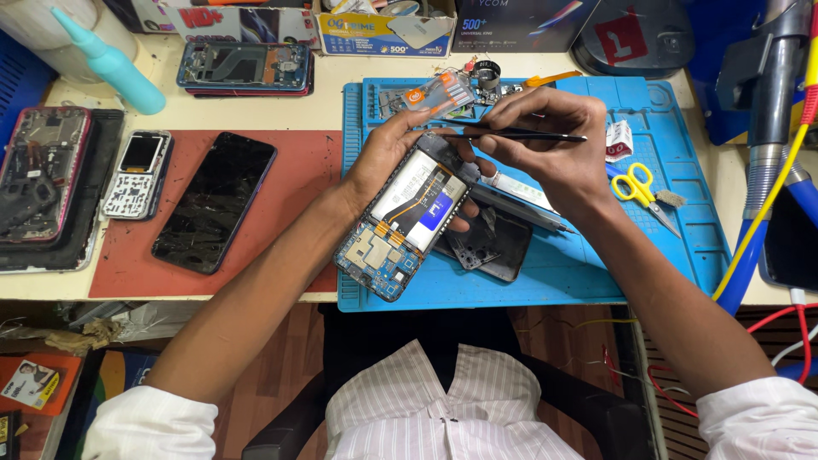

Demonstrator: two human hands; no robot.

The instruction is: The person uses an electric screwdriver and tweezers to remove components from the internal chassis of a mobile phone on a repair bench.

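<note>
Head view, looking straight down. Both forearms reach in from the lower corners and meet over the blue work mat (656, 247) on the counter (324, 106).

Left hand (379, 158): palm up, fingers curled round the top edge of an opened phone (407, 220), gripping it and holding it tilted above the mat. Back cover is off; a white battery with a blue patch, orange flex strips and a blue circuit board at the lower end are exposed.

Right hand (545, 153): bent at the wrist, fingers pinched shut on a thin black tool (520, 135) that lies nearly level. Its tip points left toward the phone's top edge. Contact point is hidden behind the left fingers; cannot tell whether tip touches.

Under the phone, on the mat: a dark back cover (490, 247), partly hidden. Yellow-handled scissors (635, 186) lie right of the right wrist. A clear and orange parts case (439, 92) sits at the mat's top edge.

Left of the mat, on a red pad (290, 162): a black phone (215, 202) face up, a small keypad phone (138, 173), well apart from the hands. A teal-tipped bottle (106, 60) stands at top left, body cut off by the frame. Stripped phone frames at far left are hard to make out. Cables and a grey stand at right are cropped.
</note>
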